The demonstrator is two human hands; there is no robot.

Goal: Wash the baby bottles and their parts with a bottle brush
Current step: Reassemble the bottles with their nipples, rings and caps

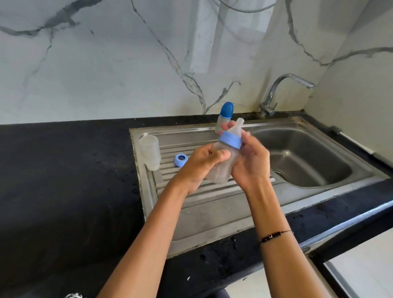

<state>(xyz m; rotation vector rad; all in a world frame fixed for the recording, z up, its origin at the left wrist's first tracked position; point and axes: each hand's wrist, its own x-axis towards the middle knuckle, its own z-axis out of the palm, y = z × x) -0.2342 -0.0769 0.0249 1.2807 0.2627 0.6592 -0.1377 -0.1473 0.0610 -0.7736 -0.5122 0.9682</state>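
I hold a cloudy baby bottle (pixel 221 165) tilted over the draining board. It carries a light blue ring (pixel 231 140) and a clear teat (pixel 237 127). My left hand (pixel 201 164) grips the bottle's body from the left. My right hand (pixel 250 157) curls round the ring and teat end. A second bottle with a dark blue cap (pixel 225 115) stands behind my hands at the sink's back edge. A clear open bottle body (pixel 149 151) stands on the draining board at the left. A loose light blue ring (pixel 181 159) lies beside it.
The steel sink basin (pixel 302 157) with its drain lies to the right, the tap (pixel 280 93) behind it. A brush (pixel 351 141) lies along the right wall on the black counter (pixel 56 177). The ribbed draining board (pixel 211 194) sits below my hands.
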